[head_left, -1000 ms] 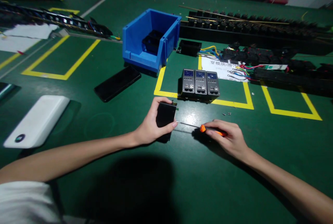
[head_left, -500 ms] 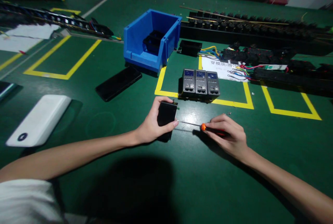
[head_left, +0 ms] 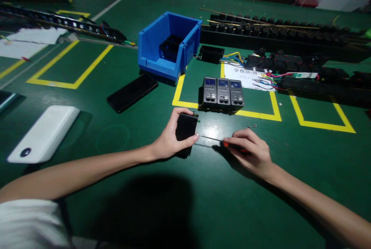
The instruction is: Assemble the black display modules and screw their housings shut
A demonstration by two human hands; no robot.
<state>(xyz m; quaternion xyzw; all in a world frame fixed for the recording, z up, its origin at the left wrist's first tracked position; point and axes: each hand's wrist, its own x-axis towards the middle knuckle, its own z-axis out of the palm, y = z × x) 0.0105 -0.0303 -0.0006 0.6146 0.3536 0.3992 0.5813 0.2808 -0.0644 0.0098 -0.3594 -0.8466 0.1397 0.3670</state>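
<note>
My left hand (head_left: 171, 137) is closed around a black box-shaped module (head_left: 185, 127), fingers over its top edge and thumb along its right side. My right hand (head_left: 252, 150) grips the orange-and-black handle of a screwdriver (head_left: 210, 138). Its thin shaft points left, and the tip meets the module's right side beside my left thumb; the exact contact spot is too small to make out. A few small screws (head_left: 254, 126) lie on the table just beyond my right hand. Behind the module, three grey modules (head_left: 223, 91) with small screens and ports stand side by side.
A blue bin (head_left: 162, 63) holding black parts stands at the back. Left of centre lie a black phone (head_left: 131, 92) and a white power bank (head_left: 43, 135). Black strips with wires (head_left: 290, 63) and a printed paper sheet (head_left: 240, 77) occupy the back right. Yellow tape (head_left: 257, 116) marks the green table.
My right hand has shifted slightly left and turned on the screwdriver handle, covering more of its orange part. My left hand and the black module hold their position.
</note>
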